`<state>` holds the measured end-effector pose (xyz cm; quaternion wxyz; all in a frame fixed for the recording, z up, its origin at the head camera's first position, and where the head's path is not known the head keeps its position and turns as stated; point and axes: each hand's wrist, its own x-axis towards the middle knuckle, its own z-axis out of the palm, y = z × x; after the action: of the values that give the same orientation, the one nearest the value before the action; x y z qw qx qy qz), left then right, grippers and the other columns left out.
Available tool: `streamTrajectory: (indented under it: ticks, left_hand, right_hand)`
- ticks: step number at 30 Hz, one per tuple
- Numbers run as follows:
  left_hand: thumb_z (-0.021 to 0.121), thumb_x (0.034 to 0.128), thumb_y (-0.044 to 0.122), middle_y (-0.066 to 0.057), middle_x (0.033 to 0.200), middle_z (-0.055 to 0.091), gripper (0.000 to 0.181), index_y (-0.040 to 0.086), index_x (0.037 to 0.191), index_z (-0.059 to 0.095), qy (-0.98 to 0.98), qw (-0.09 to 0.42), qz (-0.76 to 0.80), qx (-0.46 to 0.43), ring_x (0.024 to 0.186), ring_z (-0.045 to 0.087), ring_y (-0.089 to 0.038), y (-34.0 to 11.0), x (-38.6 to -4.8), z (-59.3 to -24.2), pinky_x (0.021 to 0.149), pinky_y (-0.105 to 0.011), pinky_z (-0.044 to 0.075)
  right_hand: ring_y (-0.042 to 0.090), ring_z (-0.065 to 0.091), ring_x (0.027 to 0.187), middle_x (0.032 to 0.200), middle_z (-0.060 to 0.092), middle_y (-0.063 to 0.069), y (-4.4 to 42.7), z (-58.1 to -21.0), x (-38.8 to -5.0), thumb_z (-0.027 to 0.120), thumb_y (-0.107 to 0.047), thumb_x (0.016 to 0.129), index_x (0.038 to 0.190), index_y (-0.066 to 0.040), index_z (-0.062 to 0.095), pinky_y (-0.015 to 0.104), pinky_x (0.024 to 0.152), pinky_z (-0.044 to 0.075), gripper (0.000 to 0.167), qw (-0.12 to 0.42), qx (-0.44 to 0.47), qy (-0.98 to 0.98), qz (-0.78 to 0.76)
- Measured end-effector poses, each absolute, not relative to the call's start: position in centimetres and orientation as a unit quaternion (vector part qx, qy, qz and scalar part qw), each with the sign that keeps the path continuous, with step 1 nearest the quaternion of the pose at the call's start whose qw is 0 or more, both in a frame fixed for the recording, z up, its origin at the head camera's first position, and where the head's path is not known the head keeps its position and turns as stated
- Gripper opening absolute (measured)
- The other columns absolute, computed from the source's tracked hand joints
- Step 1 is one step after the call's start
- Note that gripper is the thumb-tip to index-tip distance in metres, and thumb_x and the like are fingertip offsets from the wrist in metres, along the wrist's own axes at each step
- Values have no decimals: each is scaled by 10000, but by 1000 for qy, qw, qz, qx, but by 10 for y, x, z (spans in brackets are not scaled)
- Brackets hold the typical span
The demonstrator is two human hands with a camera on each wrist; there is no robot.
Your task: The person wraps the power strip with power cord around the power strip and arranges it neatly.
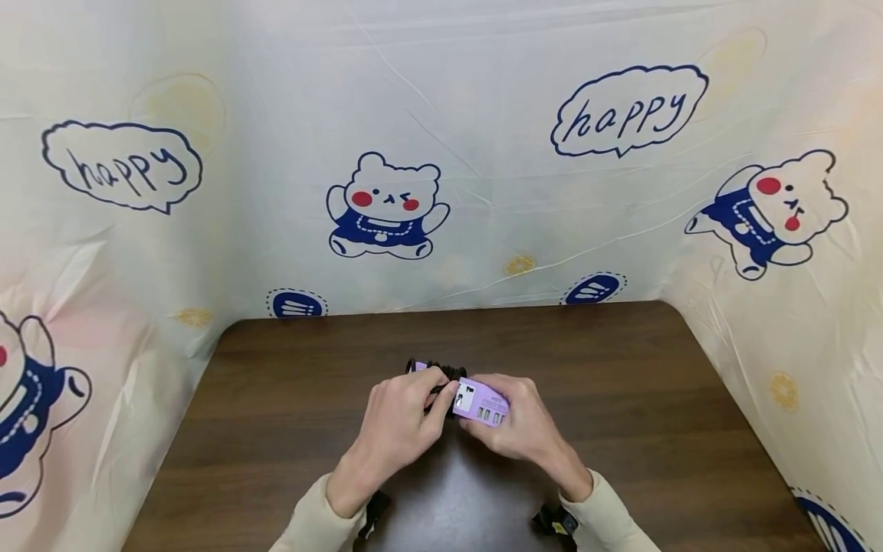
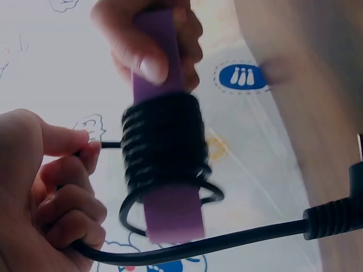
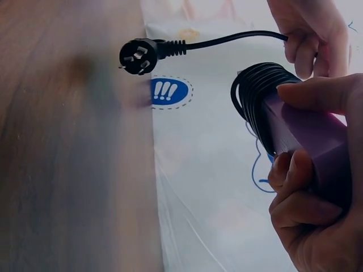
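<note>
A purple power strip (image 1: 480,402) with several USB ports is held up over the table. Its black cord (image 2: 164,144) is wound in several turns around the strip's body. My right hand (image 1: 520,418) grips one end of the strip, thumb on one face and fingers curled beneath. Close beside the coils, my left hand (image 1: 400,418) pinches the cord between thumb and forefinger, and its other fingers curl round the cord's tail. From that hand the loose end runs out to a black plug (image 3: 139,56) with metal prongs, hanging free in the right wrist view.
The dark wooden table (image 1: 290,399) lies under both hands. A pale curtain (image 1: 483,230) printed with bears and "happy" bubbles encloses the table at the back and sides. Black wrist cameras (image 1: 555,521) are strapped below the sleeves.
</note>
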<state>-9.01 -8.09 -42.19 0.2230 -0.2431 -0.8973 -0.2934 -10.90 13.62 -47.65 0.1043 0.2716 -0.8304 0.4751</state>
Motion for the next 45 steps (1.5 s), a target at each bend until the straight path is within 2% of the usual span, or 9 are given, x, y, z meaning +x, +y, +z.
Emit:
streamTrajectory:
  ticks: [5,12,18,25,35,45]
  left_hand:
    - [749,995,215,116,726,644,123,190,885,699,-885,255,-301,-245,588,546,17,-75,-85,-431,519,-189,421]
    - [742,982,184,128,667,527,141,185,854,684,-870,294,-305,-253,554,457,36,-71,-85,-431,491,-179,364]
    - [749,974,180,141,629,414,157,193,839,670,-866,296,-325,-238,552,395,51,-71,-80,-433,502,-160,322]
    - [728,993,169,139,649,406,133,214,884,666,-858,292,-359,-223,567,364,37,-69,-71,-446,518,-141,290]
    - [646,1047,120,154,608,347,211,214,860,616,-843,245,-421,-228,549,287,90,-70,-65,-454,493,-106,232]
    - [509,1055,-55,60,635,446,305,149,840,580,-752,178,-562,-294,595,387,74,-68,-64,-455,531,-110,353]
  right_hand:
    - [64,668,762,1004,777,-23,134,-479,-108,943,-170,699,1149,-152,776,210,638,536,481,125,282,-823,476]
    - [52,641,722,954,767,-8,134,-476,-109,933,-154,698,1140,-121,772,197,605,521,471,144,288,-820,472]
    - [61,647,727,969,771,-5,135,-469,-110,941,-168,688,1150,-124,776,200,605,520,492,150,287,-821,470]
    - [69,648,719,974,771,-5,137,-469,-112,944,-170,690,1155,-126,770,215,595,524,498,146,280,-822,475]
    - [79,650,685,934,784,-13,139,-466,-112,959,-199,707,1131,-163,785,242,570,520,460,132,249,-813,510]
    - [102,638,658,923,778,55,140,-440,-107,941,-157,734,1165,-127,777,286,526,518,461,125,251,-780,560]
